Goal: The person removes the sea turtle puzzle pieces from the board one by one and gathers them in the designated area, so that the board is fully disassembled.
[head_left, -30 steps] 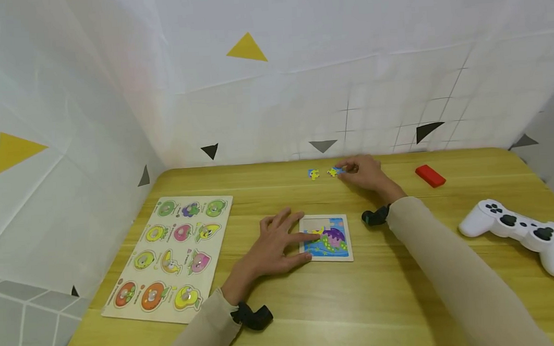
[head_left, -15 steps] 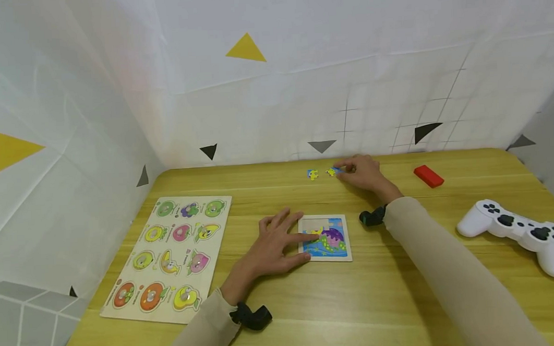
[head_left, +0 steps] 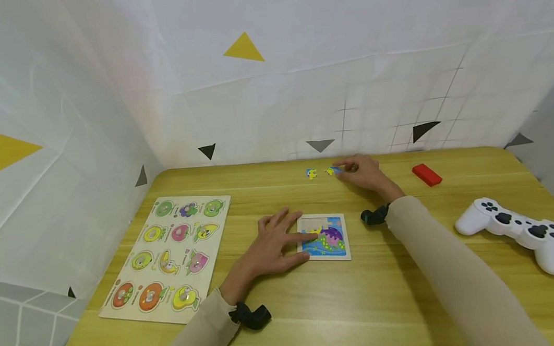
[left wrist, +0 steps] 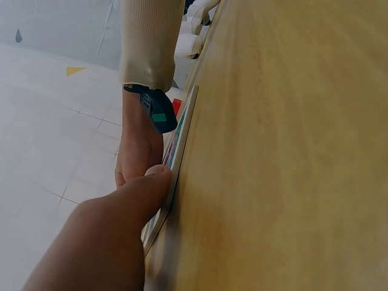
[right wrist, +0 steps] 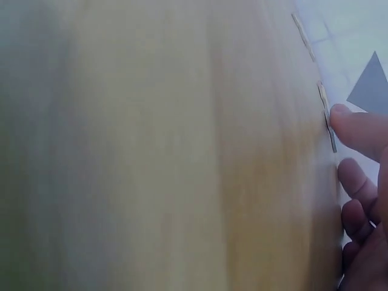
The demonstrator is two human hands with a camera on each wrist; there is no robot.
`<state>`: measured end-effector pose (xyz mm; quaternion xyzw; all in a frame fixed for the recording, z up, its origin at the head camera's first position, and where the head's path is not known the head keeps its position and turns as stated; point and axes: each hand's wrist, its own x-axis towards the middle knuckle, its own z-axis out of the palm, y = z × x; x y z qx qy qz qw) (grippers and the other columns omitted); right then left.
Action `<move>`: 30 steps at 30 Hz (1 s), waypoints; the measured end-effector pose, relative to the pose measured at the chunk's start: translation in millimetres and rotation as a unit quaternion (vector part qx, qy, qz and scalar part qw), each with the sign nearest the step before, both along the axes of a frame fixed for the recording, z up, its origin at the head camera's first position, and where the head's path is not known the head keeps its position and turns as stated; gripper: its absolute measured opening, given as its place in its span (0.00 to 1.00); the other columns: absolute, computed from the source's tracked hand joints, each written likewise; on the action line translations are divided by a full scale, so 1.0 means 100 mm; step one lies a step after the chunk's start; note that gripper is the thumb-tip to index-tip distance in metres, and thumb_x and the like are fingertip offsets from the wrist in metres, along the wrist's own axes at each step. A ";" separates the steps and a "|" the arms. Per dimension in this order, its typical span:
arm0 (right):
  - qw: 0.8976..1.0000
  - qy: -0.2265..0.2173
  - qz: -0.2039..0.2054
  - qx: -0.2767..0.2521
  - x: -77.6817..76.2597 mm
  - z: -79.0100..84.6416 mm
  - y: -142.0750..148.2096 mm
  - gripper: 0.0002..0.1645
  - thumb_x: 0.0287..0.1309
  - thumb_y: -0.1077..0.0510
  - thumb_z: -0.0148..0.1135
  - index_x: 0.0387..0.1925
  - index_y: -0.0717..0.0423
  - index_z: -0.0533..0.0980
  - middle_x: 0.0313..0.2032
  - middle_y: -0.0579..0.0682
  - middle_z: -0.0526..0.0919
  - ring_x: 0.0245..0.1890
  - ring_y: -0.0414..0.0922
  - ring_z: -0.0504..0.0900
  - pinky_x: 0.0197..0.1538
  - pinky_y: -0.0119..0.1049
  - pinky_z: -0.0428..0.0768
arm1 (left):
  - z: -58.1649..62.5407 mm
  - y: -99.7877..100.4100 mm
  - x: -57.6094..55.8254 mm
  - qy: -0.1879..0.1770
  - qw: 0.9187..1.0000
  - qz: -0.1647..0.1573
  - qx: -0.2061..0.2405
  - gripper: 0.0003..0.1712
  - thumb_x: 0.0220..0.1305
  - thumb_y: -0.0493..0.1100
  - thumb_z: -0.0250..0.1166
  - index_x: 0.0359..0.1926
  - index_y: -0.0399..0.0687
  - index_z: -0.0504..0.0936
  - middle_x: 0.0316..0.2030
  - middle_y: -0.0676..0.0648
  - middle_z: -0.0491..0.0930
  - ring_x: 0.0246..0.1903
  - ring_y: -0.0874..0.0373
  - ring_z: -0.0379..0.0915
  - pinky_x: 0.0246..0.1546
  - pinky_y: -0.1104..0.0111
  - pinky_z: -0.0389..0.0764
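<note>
In the head view my left hand [head_left: 273, 245] rests with fingers spread at the left side of a small framed jigsaw puzzle [head_left: 334, 238]. Its index finger reaches over the picture, which has purple, pink and blue parts. The upper left of the picture shows a pale, bare patch. At the back of the table my right hand [head_left: 362, 172] pinches a blue puzzle piece [head_left: 337, 169], largely hidden by the fingers. Just left of it lies a yellow puzzle piece [head_left: 329, 172], close against it. Another yellow and blue puzzle piece [head_left: 311, 174] lies farther left.
A wooden fruit peg board [head_left: 166, 260] lies at the left. At the right are a red block [head_left: 427, 175] and a white game controller [head_left: 515, 233]. A white patterned cloth [head_left: 273, 100] hangs behind the table's back edge.
</note>
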<state>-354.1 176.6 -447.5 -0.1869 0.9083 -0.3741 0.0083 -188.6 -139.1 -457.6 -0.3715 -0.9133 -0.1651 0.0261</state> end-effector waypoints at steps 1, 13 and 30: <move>1.000 -0.005 -0.002 -0.011 0.01 -0.01 0.01 0.23 0.68 0.53 0.65 0.61 0.53 0.80 0.51 0.63 0.82 0.47 0.56 0.77 0.56 0.54 0.62 | -0.01 0.00 0.00 0.001 1.000 0.000 0.000 0.25 0.71 0.68 0.55 0.66 0.81 0.76 0.78 0.46 0.58 0.79 0.38 0.45 0.66 0.40 0.51; 0.996 -0.008 -0.003 -0.094 0.21 -0.05 0.11 0.20 0.68 0.51 0.66 0.57 0.54 0.83 0.43 0.58 0.85 0.39 0.47 0.76 0.41 0.34 0.74 | -0.04 -0.02 0.03 -0.003 1.000 0.002 0.004 0.25 0.71 0.68 0.55 0.67 0.80 0.76 0.78 0.46 0.58 0.79 0.37 0.45 0.66 0.40 0.51; 0.992 -0.062 0.079 -0.080 0.72 0.08 0.11 0.17 0.68 0.53 0.66 0.55 0.52 0.83 0.41 0.51 0.84 0.37 0.47 0.75 0.40 0.33 0.74 | 0.00 0.00 -0.01 -0.011 1.000 0.003 0.004 0.26 0.70 0.68 0.55 0.67 0.80 0.75 0.79 0.46 0.56 0.79 0.38 0.44 0.67 0.42 0.49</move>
